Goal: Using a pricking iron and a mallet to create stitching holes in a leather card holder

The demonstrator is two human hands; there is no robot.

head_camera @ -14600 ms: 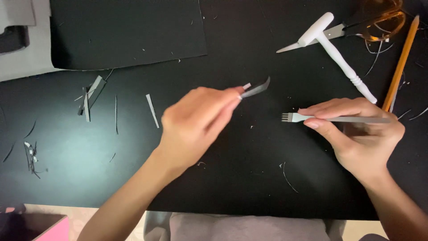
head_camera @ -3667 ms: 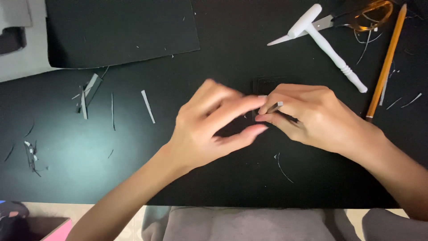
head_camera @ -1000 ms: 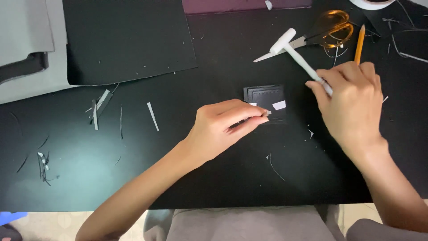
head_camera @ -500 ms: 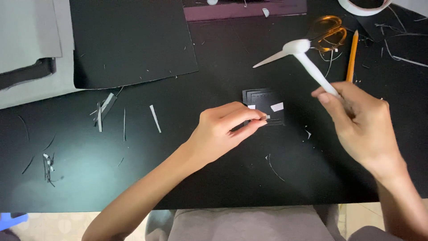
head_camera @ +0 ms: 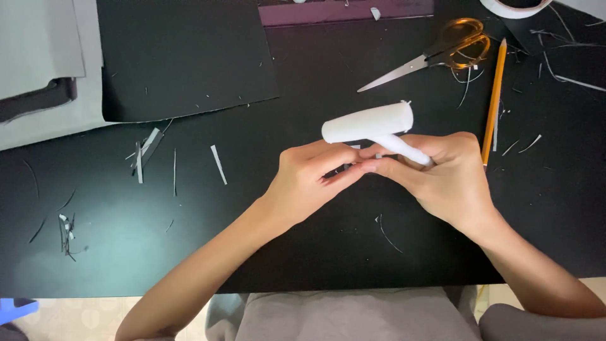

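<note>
My right hand [head_camera: 442,180] grips the handle of a white mallet [head_camera: 369,123], whose cylindrical head hovers just above my fingertips at the middle of the black mat [head_camera: 252,221]. My left hand [head_camera: 312,180] is pinched shut beside it, fingertips touching those of the right hand, around a thin metal tool that is almost fully hidden. The small black piece seen earlier under the fingers is covered by both hands.
Gold-handled scissors [head_camera: 442,50] and a yellow pencil [head_camera: 493,101] lie at the back right. A large black sheet [head_camera: 183,57] lies back left beside grey sheets [head_camera: 38,69]. Thin offcut strips [head_camera: 218,164] and scraps [head_camera: 66,227] are scattered to the left.
My right hand picked up the white mallet from the back right and brought it over my left hand's fingertips. The left hand stayed pinched on the small black piece.
</note>
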